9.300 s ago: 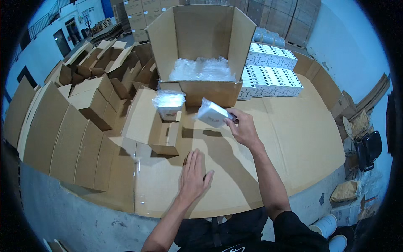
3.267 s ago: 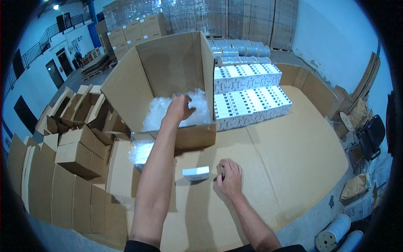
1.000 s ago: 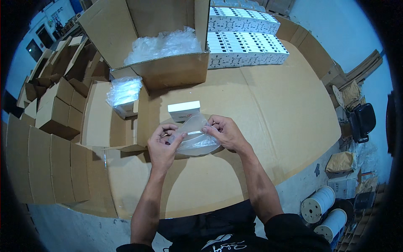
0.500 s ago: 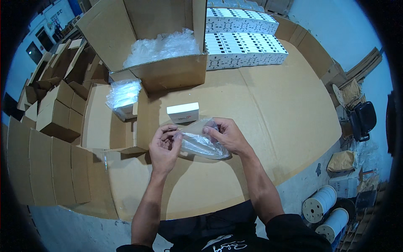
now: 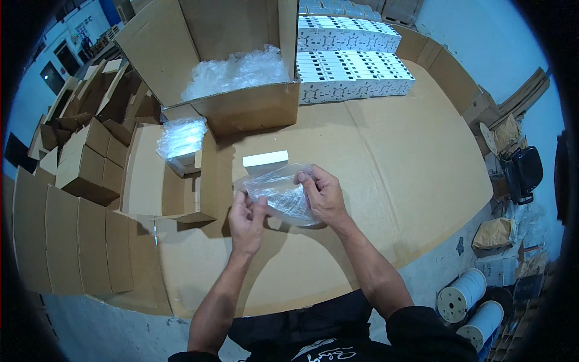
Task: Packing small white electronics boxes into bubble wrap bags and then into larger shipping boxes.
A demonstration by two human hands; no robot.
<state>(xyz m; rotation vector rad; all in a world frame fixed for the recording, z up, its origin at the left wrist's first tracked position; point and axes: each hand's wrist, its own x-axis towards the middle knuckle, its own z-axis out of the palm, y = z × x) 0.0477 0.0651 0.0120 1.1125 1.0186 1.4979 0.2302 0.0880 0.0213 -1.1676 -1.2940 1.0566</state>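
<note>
Plastic bag (image 5: 280,196), opening unclear, partly hides white box (image 5: 265,159).

A clear, thin plastic bag (image 5: 280,192), glossy and finely creased, is stretched between the left fingers (image 5: 260,208) at its left edge and the right fingers (image 5: 309,186) at its upper right. It is spread fairly flat, with bright glints across its middle. Just beyond it, a small, plain white oblong box (image 5: 265,160) rests on the desk (image 5: 410,181), its long side running roughly crosswise, its lower front partly covered from view by the bag.
</note>
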